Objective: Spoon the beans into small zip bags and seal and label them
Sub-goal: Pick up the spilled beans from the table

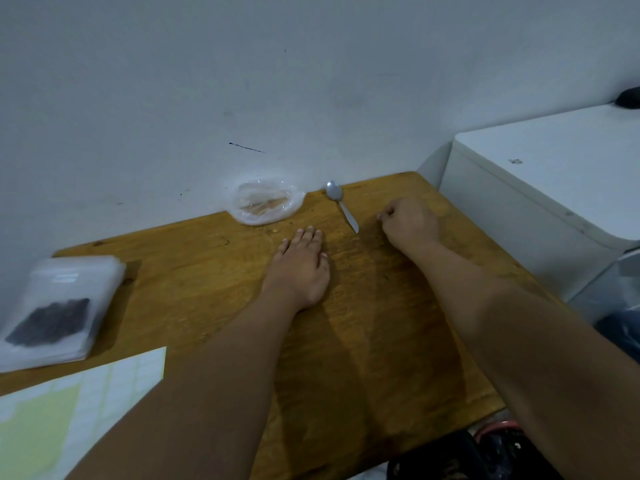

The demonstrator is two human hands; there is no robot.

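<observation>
My left hand point(302, 265) lies flat on the wooden table point(194, 271), fingers straight, palm down. My right hand point(410, 221) rests on the table to the right with its fingers curled under; nothing shows in it. A metal spoon point(341, 206) lies between the two hands, bowl toward the wall. A crumpled clear plastic bag point(265, 200) sits by the wall, looking nearly empty. At the left edge lies a stack of small zip bags point(60, 310), the top one holding dark beans. A sheet of yellow labels point(69, 403) lies at the near left.
A white cabinet or appliance point(554, 188) stands right of the table, slightly higher. A pale wall point(242, 81) closes off the table's far edge. A few crumbs lie near my left fingertips. Dark items sit on the floor at the bottom right.
</observation>
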